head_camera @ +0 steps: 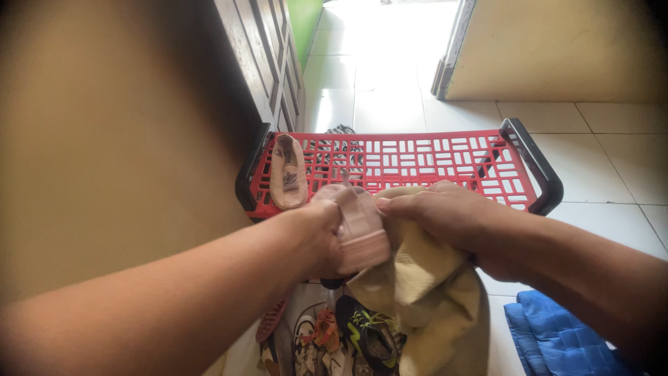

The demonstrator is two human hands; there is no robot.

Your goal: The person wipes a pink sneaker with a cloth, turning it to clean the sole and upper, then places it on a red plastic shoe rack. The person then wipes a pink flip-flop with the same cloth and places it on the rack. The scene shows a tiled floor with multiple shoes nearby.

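My left hand (314, 235) grips a pale pink shoe (359, 228) in front of me. My right hand (440, 212) presses a beige cloth (424, 299) against that shoe; the cloth hangs down below both hands. Just beyond the hands stands a red plastic shoe rack (445, 163) with black end frames. A matching pink shoe (287, 171) lies sole-up on the rack's left end.
Several shoes and sandals (334, 334) lie in a heap on the floor below my hands. A blue folded fabric (557, 338) lies at lower right on the white tiles. A tan wall is to the left, a dark wooden door (261, 56) behind the rack.
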